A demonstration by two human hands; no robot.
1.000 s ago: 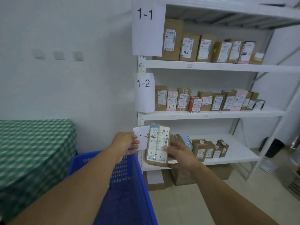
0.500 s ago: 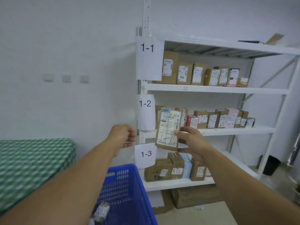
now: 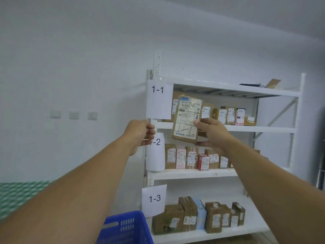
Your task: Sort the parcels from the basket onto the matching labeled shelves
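Head camera: the right hand [image 3: 211, 132] grips a flat brown cardboard parcel with a white shipping label [image 3: 187, 118], thumb on the label face and fingers [image 3: 202, 143] curled behind its lower right corner. The parcel is held upright in front of the white metal shelf rack [image 3: 263, 129], at the left end of the tier marked by the white paper sign "1-1" [image 3: 159, 99]. Dark handwritten strokes cross the bottom of its label. The left hand [image 3: 140, 132] is raised beside the rack's left post with its fingers curled in; nothing shows in them. Rows of small brown boxes stand on the rack's tiers, beside the paper sign "1-2" [image 3: 155, 152] and the paper sign "1-3" [image 3: 154, 199]. A blue plastic slotted basket [image 3: 126, 228] sits by the rack's lower left corner.
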